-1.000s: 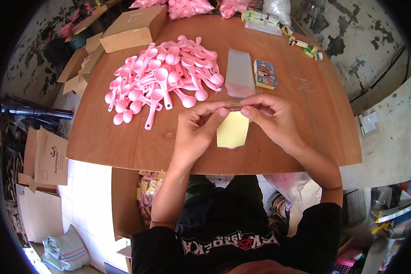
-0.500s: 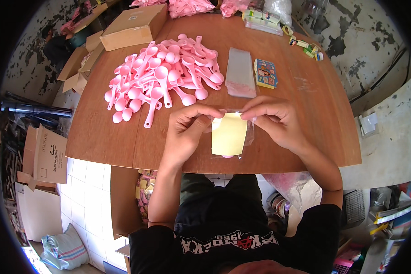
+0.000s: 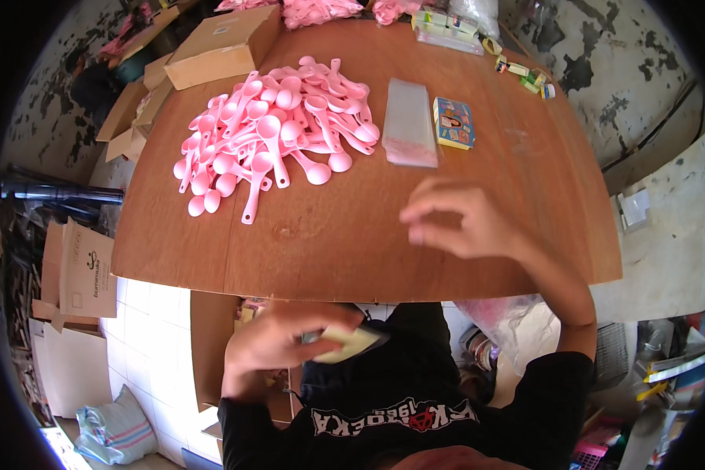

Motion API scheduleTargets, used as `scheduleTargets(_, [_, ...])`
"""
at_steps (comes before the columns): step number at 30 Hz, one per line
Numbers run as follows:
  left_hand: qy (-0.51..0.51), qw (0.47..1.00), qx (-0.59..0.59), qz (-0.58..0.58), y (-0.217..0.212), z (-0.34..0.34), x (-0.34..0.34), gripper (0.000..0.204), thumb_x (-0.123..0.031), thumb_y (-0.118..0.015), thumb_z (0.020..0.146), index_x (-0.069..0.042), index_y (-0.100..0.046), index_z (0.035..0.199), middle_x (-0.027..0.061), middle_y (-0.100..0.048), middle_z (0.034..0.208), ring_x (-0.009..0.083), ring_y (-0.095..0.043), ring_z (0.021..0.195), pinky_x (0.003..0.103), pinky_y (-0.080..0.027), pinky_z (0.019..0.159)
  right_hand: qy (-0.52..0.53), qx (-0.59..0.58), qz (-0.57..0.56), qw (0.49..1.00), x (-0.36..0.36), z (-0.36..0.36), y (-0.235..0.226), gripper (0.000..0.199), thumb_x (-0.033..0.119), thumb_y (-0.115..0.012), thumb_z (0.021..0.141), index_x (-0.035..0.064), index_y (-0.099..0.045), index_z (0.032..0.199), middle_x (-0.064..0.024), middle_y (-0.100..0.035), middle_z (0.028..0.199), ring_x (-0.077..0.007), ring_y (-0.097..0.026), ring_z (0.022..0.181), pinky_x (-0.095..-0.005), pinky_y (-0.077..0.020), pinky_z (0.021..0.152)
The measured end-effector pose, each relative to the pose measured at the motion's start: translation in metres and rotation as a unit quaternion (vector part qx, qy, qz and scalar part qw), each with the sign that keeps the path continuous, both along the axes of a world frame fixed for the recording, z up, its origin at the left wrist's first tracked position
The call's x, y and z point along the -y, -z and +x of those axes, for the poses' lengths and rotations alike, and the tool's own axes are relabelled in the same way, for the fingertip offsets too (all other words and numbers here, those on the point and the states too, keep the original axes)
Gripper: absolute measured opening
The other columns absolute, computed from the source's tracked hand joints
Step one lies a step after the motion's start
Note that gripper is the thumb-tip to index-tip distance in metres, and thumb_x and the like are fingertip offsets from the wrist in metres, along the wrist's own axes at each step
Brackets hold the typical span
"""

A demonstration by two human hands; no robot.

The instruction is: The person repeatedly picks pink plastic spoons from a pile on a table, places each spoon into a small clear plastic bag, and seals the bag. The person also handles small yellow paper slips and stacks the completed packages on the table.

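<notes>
My left hand (image 3: 278, 337) grips a clear plastic packet with a pale yellow card (image 3: 351, 345) in it. It is below the table's front edge, in front of my body, blurred by motion. Over the front right of the wooden table (image 3: 329, 243) hovers my right hand (image 3: 466, 223), its thumb and fingers bent but apart, with nothing between them. Beyond it lie a stack of clear plastic bags (image 3: 409, 125) and a small blue-and-yellow pack of cards (image 3: 453, 123). A heap of pink measuring spoons (image 3: 270, 137) covers the table's left side.
A cardboard box (image 3: 209, 337) holding similar packets stands under the table, partly behind my left arm. On the table's far left is a closed carton (image 3: 221, 51). Bagged pink spoons (image 3: 321, 12) line the back, and tape rolls (image 3: 517, 69) sit at the far right.
Both hands held the packet over the table. The right hand has let go and stays above the table; the left has carried the packet down past the front edge.
</notes>
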State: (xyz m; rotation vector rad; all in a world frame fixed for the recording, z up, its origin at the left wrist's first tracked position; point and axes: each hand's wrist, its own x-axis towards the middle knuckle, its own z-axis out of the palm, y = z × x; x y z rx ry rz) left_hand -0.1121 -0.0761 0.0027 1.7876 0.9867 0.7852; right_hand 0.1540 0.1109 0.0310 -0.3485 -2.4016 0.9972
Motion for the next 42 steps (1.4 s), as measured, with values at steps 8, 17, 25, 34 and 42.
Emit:
scheduleTargets(8, [-0.169, 0.878, -0.428, -0.133, 0.203, -0.101, 0.083, 0.041, -0.001, -0.065, 0.082, -0.002, -0.058, 0.123, 0.0198, -0.064, 0.117, 0.0359, -0.059, 0.116, 0.044, -0.049, 0.094, 0.207, 0.063, 0.326, 0.920, -0.120, -0.017, 0.049, 0.012, 0.016, -0.071, 0.078, 0.0059, -0.075, 0.083, -0.0133, -0.070, 0.084, -0.0305, -0.065, 0.079, -0.0439, -0.0484, 0.076])
scheduleTargets(17, [0.131, 0.962, -0.153, -0.183, 0.061, -0.004, 0.031, 0.041, -0.017, -0.065, 0.091, -0.005, -0.056, 0.129, 0.0172, -0.069, 0.109, 0.0337, -0.069, 0.097, 0.041, -0.055, 0.081, 0.271, 0.221, 0.245, 0.904, -0.132, -0.031, 0.047, 0.007, 0.017, -0.069, 0.075, 0.0160, -0.076, 0.073, -0.0057, -0.071, 0.073, -0.0283, -0.065, 0.076, -0.0487, -0.0386, 0.079])
scheduleTargets(25, [-0.039, 0.924, -0.279, 0.259, -0.030, 0.032, -0.117, 0.036, -0.016, -0.066, 0.090, -0.001, -0.061, 0.122, 0.0176, -0.062, 0.124, 0.0350, -0.061, 0.109, 0.044, -0.048, 0.096, 0.282, 0.170, 0.303, 0.894, -0.127, -0.022, 0.043, 0.012, 0.014, -0.063, 0.079, 0.0148, -0.073, 0.073, -0.0031, -0.071, 0.081, -0.0272, -0.063, 0.083, -0.0467, -0.0376, 0.079])
scheduleTargets(34, [-0.060, 0.886, -0.333, 0.318, 0.037, 0.052, -0.209, 0.045, -0.012, -0.067, 0.086, 0.003, -0.054, 0.127, 0.0183, -0.054, 0.132, 0.0357, -0.050, 0.125, 0.050, -0.031, 0.112, 0.294, 0.123, 0.371, 0.872, -0.091, -0.010, 0.004, 0.009, 0.015, -0.064, 0.086, 0.0098, -0.070, 0.081, -0.0041, -0.067, 0.081, -0.0234, -0.062, 0.087, -0.0381, -0.0393, 0.082])
scheduleTargets(42, [-0.111, 0.923, -0.093, 0.358, 0.001, 0.045, -0.161, 0.028, 0.001, -0.071, 0.079, 0.001, -0.064, 0.107, 0.0169, -0.064, 0.111, 0.0324, -0.058, 0.114, 0.045, -0.044, 0.100, 0.143, 0.100, 0.240, 0.955, -0.009, 0.005, -0.017, 0.011, 0.017, -0.068, 0.085, 0.0061, -0.067, 0.083, -0.0076, -0.065, 0.085, -0.0278, -0.062, 0.086, -0.0428, -0.0415, 0.083])
